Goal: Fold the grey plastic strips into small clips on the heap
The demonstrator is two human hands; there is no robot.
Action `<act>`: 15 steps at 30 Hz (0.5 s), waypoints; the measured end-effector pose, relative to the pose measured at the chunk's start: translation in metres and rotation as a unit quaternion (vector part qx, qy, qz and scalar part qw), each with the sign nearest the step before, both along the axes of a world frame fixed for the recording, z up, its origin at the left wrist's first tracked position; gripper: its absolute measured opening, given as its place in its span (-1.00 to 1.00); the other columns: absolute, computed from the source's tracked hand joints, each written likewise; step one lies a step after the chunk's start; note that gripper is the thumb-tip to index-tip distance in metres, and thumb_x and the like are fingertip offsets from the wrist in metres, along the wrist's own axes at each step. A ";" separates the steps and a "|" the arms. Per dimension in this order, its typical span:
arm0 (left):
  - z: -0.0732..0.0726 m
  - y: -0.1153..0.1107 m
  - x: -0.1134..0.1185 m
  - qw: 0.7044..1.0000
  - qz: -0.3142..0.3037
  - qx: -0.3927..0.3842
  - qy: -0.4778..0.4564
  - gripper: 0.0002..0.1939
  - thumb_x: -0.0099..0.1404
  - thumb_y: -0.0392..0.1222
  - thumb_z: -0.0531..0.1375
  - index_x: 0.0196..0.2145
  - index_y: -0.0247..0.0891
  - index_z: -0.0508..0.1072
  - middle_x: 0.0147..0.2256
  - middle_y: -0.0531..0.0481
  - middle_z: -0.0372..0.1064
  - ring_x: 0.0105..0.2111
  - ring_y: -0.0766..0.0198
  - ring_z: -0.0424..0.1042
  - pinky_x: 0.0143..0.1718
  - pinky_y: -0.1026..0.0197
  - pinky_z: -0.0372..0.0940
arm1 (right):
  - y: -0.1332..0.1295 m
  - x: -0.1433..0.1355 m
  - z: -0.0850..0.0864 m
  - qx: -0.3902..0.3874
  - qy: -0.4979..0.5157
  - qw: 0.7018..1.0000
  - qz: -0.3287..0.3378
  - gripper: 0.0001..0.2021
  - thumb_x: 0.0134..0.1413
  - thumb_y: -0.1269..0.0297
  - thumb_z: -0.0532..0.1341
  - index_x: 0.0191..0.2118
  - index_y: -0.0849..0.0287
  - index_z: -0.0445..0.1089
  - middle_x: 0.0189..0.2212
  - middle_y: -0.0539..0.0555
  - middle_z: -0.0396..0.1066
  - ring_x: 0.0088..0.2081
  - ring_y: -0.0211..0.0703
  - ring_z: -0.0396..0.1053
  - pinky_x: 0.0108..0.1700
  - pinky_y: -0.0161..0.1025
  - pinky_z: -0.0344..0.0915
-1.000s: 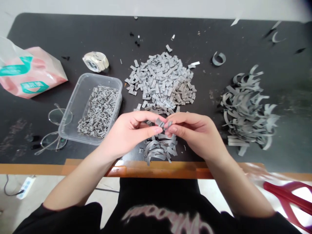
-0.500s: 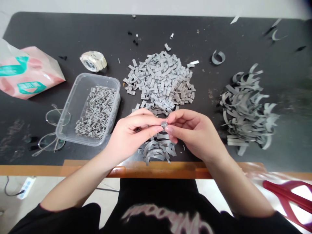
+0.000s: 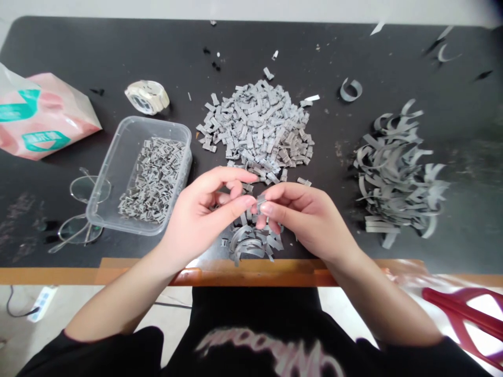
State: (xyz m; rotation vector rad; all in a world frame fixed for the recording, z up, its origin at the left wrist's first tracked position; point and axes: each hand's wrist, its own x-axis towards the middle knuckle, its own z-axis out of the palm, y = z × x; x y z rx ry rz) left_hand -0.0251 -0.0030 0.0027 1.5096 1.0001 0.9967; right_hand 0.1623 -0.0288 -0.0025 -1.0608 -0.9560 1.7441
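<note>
My right hand pinches a small grey strap piece between thumb and fingertips. My left hand is open, its index finger lifted away from its thumb. The left thumb tip is right at the piece's left end; whether it touches cannot be made out. Below the hands lies a small heap of curved grey strips, with one little buckle at its left. Just beyond the fingers spreads a large pile of short grey strap pieces, partly hidden by my hands.
On the left stand a clear plastic tub of small grey buckles, eyeglasses, a tape roll and a pink packet. Loose grey strips lie at right. A red stool is by the orange-brown table edge.
My left index finger has lifted off the grey piece and opened away from the thumb. My right hand still pinches the piece, now slightly further left.
</note>
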 end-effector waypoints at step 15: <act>0.008 -0.005 0.001 0.997 -0.038 -0.069 0.017 -0.95 0.28 -0.28 0.31 -0.27 -0.25 0.53 -0.45 0.10 0.43 -0.50 0.41 0.41 -0.47 0.36 0.32 | -0.004 -0.004 -0.007 0.032 0.060 0.998 -0.006 -0.89 0.19 0.32 0.37 -0.31 0.19 0.45 -0.52 -0.06 0.47 -0.58 -0.39 0.37 -0.56 -0.44 0.33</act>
